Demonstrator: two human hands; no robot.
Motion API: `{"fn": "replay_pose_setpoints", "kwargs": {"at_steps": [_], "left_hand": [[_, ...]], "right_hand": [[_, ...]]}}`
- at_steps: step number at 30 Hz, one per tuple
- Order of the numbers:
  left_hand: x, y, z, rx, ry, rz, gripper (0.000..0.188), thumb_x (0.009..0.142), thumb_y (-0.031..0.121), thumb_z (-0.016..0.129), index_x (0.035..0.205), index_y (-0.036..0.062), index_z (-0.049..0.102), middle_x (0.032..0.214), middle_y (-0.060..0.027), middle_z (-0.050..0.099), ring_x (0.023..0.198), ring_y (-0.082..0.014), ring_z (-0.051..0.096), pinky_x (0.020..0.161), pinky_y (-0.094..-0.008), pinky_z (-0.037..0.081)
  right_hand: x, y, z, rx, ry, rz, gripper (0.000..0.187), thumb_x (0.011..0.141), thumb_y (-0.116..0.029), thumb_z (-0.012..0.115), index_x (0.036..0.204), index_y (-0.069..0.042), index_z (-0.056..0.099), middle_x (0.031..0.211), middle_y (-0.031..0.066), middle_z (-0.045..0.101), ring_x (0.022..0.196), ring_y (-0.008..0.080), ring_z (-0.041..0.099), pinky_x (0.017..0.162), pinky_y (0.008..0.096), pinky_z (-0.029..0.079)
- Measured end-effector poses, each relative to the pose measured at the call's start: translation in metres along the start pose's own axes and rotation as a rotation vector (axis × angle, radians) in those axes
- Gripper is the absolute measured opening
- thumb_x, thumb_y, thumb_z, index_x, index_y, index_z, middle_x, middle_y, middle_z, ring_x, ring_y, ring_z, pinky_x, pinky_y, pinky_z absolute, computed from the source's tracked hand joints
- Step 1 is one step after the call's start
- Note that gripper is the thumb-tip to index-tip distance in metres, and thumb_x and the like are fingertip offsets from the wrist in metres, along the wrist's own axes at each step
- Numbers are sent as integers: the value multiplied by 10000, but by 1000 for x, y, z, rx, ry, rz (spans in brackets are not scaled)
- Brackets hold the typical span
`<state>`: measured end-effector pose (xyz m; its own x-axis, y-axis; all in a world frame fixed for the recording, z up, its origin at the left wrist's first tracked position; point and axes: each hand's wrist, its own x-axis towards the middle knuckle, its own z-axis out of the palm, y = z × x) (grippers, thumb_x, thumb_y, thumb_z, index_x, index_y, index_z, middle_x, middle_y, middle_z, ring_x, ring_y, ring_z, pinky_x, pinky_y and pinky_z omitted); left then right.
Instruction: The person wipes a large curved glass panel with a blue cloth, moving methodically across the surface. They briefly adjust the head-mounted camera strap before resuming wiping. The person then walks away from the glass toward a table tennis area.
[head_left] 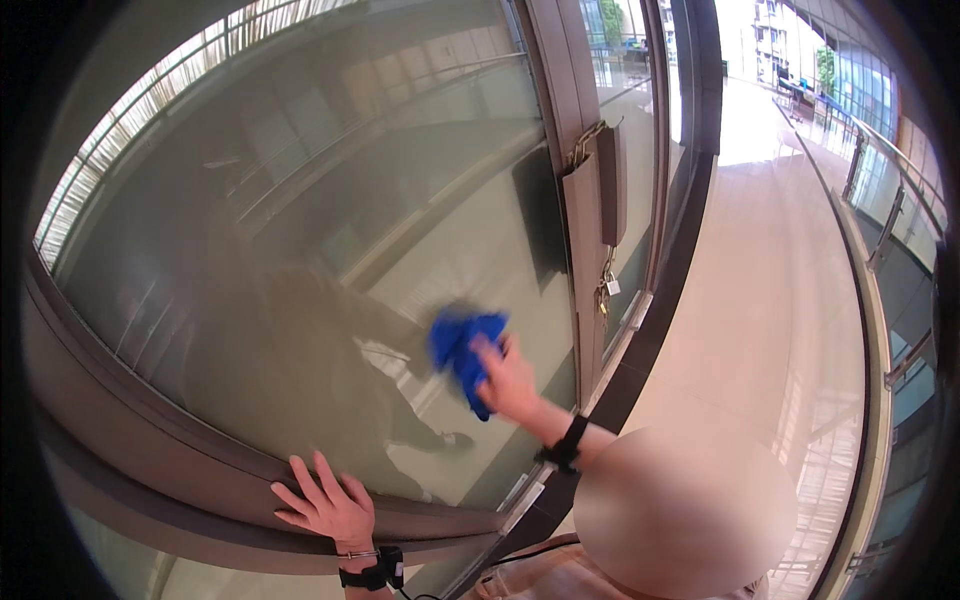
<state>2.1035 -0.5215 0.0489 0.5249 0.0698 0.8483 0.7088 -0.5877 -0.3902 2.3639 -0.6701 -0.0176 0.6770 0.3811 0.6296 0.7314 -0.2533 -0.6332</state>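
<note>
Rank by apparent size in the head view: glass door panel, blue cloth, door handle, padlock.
1. glass door panel, by far the largest.
2. door handle, a long vertical plate.
3. blue cloth, bunched under the right hand; close to the handle, so that order is unsure.
4. padlock, smallest.

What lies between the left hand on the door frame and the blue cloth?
Only bare door glass. In the head view, the left hand rests flat on the frame, and the right hand presses the blue cloth to the pane higher up.
</note>
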Motion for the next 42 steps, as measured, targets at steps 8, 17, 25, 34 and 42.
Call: {"fn": "replay_pose_setpoints", "kwargs": {"at_steps": [8,17,25,34,42], "left_hand": [[-4,6,2,-9,9,-34,490,892,221,474,1371,122,445,1500,-114,324,1382,-462,204,1076,-632,43],[-3,5,-1,-15,4,-27,487,877,201,476,1357,122,466,1464,-135,379,1369,-479,221,1085,-616,-3],[-5,8,0,-14,11,-47,485,916,223,453,1393,142,423,1511,-97,305,1385,-455,206,1033,-669,134],[-2,8,-2,-30,-3,-49,508,915,217,435,1418,159,390,1525,-73,283,1402,-422,189,1018,-676,169],[-5,3,-6,-63,-1,-46,473,936,213,396,1404,152,413,1515,-70,304,1401,-414,195,1023,-654,163]], "right_hand": [[111,-30,-32,100,531,2,348,778,-180,607,1072,-26,500,1225,267,428,964,468,534,794,473,481],[24,-31,-16,67,-152,-481,620,662,-138,710,1243,-283,550,1242,193,464,1082,387,507,886,430,467],[126,-85,-49,188,506,-178,383,732,-172,663,1062,-24,536,1181,281,450,954,463,523,768,462,473],[-78,-35,36,-4,-330,-620,625,747,-19,628,1296,-303,531,1192,158,490,1040,325,535,865,386,471],[-149,37,19,73,-473,358,511,797,-222,632,1287,-178,492,1183,221,484,1020,420,544,835,455,488]]}}
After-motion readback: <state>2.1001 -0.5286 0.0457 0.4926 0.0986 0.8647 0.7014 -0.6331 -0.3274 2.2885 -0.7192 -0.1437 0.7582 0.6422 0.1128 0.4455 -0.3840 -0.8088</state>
